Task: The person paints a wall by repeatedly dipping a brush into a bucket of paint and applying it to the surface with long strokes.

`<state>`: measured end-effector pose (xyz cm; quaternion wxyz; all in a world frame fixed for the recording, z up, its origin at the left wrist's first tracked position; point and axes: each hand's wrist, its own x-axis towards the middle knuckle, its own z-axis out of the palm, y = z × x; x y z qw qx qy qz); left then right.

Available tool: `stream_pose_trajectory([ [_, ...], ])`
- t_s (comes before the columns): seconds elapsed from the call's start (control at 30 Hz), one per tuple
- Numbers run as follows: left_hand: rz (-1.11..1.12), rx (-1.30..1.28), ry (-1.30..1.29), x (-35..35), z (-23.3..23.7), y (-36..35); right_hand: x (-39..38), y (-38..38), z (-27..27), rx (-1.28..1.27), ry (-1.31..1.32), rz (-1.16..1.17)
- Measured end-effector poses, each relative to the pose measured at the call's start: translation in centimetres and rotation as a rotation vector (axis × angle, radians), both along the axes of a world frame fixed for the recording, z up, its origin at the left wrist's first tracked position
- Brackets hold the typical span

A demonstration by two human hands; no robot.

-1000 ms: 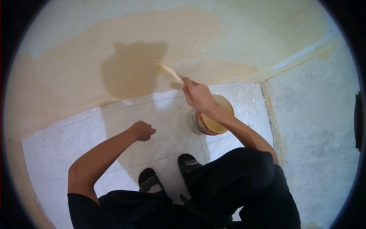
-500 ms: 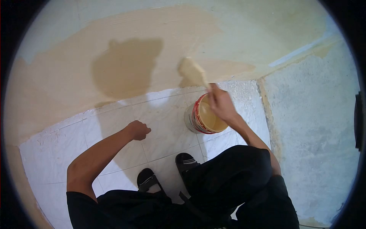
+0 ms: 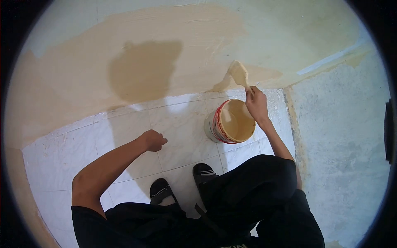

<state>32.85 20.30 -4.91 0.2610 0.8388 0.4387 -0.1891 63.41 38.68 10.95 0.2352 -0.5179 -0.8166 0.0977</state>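
Observation:
My right hand (image 3: 257, 104) is closed round the handle of a wide, flat paintbrush (image 3: 239, 73), its head coated in cream paint and pointing up in front of the wall. Just below that hand stands a paint bucket (image 3: 237, 124) with a red, paint-streaked rim and cream paint inside. Beige paint (image 3: 194, 49) covers a broad patch of the wall, and the shadows of my head and the brush fall on it. Over the floor tiles, to the left of the bucket, my left hand (image 3: 154, 141) is curled into a fist with nothing visible in it.
White tiled floor (image 3: 182, 153) with paint specks meets the painted wall along its base. A rough grey wall (image 3: 339, 144) rises on the right. My sandalled feet (image 3: 161, 192) and bent black-trousered knee (image 3: 264, 177) are close to the bucket.
My right hand has moved to the right with the paintbrush, which now stands more upright and further along the wall. The left fist has barely moved.

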Motion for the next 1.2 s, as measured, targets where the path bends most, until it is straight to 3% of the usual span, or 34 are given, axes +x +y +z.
stream_pose_trajectory([
  [0.13, -0.008, -0.009, 0.005, -0.2, -0.7, 0.8, 0.2, -3.2, 2.2, -0.005, 0.079, -0.089],
  [0.2, -0.002, -0.01, 0.007, -0.2, -0.9, 1.4, -0.5, -4.5, 2.1, 0.123, 0.169, -0.073],
  [0.27, 0.017, -0.012, 0.011, -0.3, -0.9, 1.6, -1.8, -6.1, 2.2, 0.076, 0.145, -0.092],
  [0.33, 0.048, 0.004, -0.012, -0.3, -0.9, 1.4, -3.0, -6.9, 1.4, 0.1, 0.303, -0.032],
  [0.37, 0.054, 0.004, -0.011, -0.3, -0.8, 1.3, -3.2, -7.2, 1.6, -0.031, 0.24, -0.028],
  [0.57, 0.05, -0.038, -0.01, -0.5, -0.5, 0.1, -5.4, -5.4, 2.4, 0.144, 0.331, 0.066],
  [0.67, 0.006, -0.031, -0.013, -0.9, -2.0, -0.1, -7.6, -4.5, 3.3, 0.075, 0.483, 0.02],
  [0.73, 0.004, -0.066, 0.035, -0.7, -1.2, 0.1, -8.8, -4.1, 2.5, 0.146, 0.503, 0.042],
  [0.87, 0.018, -0.064, 0.027, -0.5, -0.1, 0.4, -8.4, -3.8, -3.5, -0.069, 0.564, 0.1],
  [0.93, 0.049, -0.07, 0.024, -0.3, 0.4, 0.4, -6.6, -3.9, -5.4, -0.168, 0.259, 0.093],
  [0.97, 0.052, -0.07, 0.026, -0.3, 0.4, 0.4, -5.8, -4.1, -6.0, -0.168, 0.261, 0.097],
  [1.03, 0.014, -0.049, 0.05, -0.3, -0.3, 0.4, -5.6, -5.1, -5.0, -0.053, 0.307, 0.069],
  [1.07, 0.019, -0.054, 0.048, -0.5, -0.7, 0.3, -5.3, -5.3, -4.3, -0.059, 0.305, 0.073],
  [1.13, 0.029, -0.029, -0.021, -0.6, -1.4, 0.3, -6.6, -7.3, 2.4, -0.207, 0.42, -0.037],
  [1.2, 0.011, -0.043, 0.002, -0.4, -1.1, 0.3, -7.2, -6.0, 3.0, -0.166, 0.527, 0.018],
])
